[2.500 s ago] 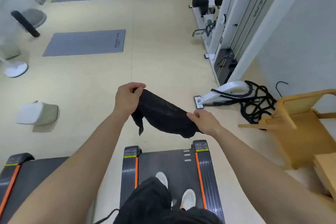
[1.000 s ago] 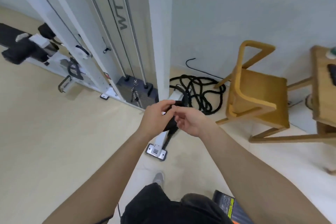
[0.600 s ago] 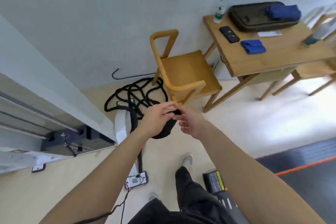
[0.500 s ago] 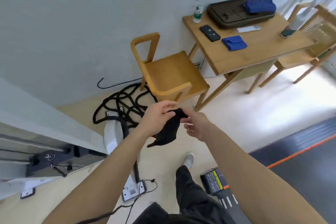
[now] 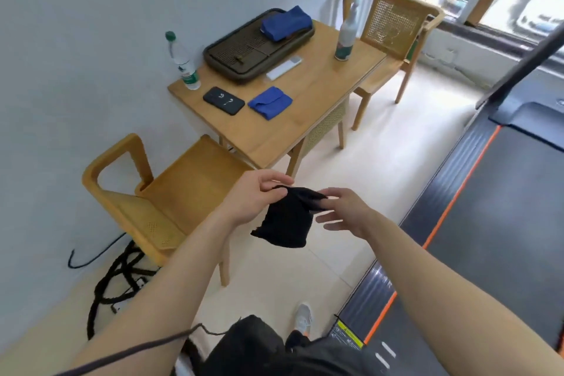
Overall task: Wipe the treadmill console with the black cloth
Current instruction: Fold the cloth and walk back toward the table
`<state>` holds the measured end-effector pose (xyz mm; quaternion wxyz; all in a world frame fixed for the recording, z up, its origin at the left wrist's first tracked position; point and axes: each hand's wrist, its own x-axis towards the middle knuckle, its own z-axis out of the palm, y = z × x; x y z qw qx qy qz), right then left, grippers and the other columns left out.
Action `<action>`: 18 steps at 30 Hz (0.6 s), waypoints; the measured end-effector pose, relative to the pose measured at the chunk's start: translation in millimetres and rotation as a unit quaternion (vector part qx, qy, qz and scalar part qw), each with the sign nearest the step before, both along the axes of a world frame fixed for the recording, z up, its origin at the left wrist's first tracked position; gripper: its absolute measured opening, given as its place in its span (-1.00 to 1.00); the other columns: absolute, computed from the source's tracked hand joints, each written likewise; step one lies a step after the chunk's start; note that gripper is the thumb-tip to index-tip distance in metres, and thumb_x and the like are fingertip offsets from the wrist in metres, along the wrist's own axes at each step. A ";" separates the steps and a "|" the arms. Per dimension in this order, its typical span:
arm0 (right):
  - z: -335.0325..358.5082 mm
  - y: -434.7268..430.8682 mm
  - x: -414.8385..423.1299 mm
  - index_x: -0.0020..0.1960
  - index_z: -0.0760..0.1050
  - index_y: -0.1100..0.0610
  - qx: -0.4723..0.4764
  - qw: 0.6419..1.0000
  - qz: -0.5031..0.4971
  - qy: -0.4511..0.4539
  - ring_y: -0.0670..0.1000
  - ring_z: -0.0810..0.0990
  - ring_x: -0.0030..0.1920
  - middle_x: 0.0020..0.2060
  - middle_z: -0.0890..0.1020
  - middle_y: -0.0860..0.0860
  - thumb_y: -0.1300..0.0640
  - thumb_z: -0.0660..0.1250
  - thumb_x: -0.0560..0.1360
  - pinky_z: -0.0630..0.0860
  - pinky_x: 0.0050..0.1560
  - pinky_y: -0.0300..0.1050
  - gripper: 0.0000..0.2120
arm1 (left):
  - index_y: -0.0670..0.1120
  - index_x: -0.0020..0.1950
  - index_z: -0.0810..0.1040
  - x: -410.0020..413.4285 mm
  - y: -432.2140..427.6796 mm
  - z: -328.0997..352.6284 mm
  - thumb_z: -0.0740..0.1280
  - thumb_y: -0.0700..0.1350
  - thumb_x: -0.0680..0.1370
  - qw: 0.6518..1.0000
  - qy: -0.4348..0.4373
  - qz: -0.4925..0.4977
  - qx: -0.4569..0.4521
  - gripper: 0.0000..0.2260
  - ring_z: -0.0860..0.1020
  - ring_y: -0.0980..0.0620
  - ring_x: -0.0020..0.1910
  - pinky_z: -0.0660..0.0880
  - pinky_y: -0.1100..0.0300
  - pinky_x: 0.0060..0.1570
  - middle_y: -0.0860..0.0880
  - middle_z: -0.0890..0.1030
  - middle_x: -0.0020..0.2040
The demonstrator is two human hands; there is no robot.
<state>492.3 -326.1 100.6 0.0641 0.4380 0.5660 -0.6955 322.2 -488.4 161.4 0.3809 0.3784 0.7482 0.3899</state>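
Nearest, the treadmill (image 5: 476, 259) deck with its orange stripe runs along the right edge. Above the floor, the left hand (image 5: 254, 201) pinches the top of the black cloth (image 5: 287, 220) between thumb and curled fingers, the cloth hanging bunched below. The right hand (image 5: 345, 210) touches the cloth's upper edge with thumb and forefinger, its other fingers spread loose. Beyond stand a wooden chair (image 5: 158, 192) and a table (image 5: 308, 101) carrying a blue cloth (image 5: 270, 102), a phone (image 5: 223, 100) and a water bottle (image 5: 183, 62).
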 end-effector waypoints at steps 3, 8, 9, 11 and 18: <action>10.4 51.1 -1.3 0.09 0.64 0.16 -0.005 0.999 -0.039 0.035 0.11 0.74 -0.12 -0.03 0.74 0.14 0.17 0.40 0.56 0.62 -0.17 -0.07 -0.87 | -0.01 0.14 0.67 -22.0 53.3 -0.3 0.37 -0.19 0.60 1.000 -0.002 0.019 0.005 -0.83 0.61 0.31 0.07 0.44 0.53 -0.08 0.12 0.71 0.05; 30.2 128.6 -24.4 0.12 0.64 0.21 0.014 0.995 -0.087 0.042 0.18 0.75 -0.03 0.06 0.71 0.20 0.20 0.29 0.60 0.64 -0.17 -0.04 -0.81 | -0.01 0.09 0.67 -58.8 145.4 -4.7 0.38 -0.19 0.59 0.999 -0.031 0.033 0.012 -0.86 0.63 0.26 0.00 0.46 0.44 -0.09 0.09 0.73 -0.05; 34.0 144.3 -30.9 0.12 0.64 0.21 0.027 0.995 -0.087 0.035 0.17 0.75 -0.04 0.05 0.72 0.18 0.20 0.29 0.60 0.65 -0.15 -0.02 -0.81 | 0.00 0.07 0.67 -67.0 163.5 -6.3 0.39 -0.19 0.58 0.999 -0.034 0.033 0.017 -0.86 0.64 0.17 0.03 0.47 0.36 -0.06 0.08 0.73 -0.06; 40.0 177.0 -45.0 0.12 0.64 0.18 0.056 0.995 -0.084 0.010 0.15 0.75 -0.04 0.04 0.72 0.13 0.18 0.33 0.59 0.67 -0.11 0.00 -0.83 | 0.03 0.04 0.67 -85.1 199.2 -7.3 0.40 -0.17 0.57 0.999 -0.025 0.030 0.027 -0.87 0.64 0.14 -0.02 0.46 0.29 -0.10 0.11 0.73 -0.10; 64.6 282.5 -125.2 -0.07 0.64 0.17 0.253 0.955 -0.132 -0.085 0.04 0.72 -0.24 -0.13 0.73 0.13 0.25 0.44 0.47 0.69 -0.17 -0.01 -0.95 | 0.07 0.04 0.64 -153.0 297.3 -2.6 0.40 -0.14 0.56 0.999 0.024 0.038 0.020 -0.88 0.65 0.17 -0.01 0.50 0.31 -0.12 0.10 0.73 -0.09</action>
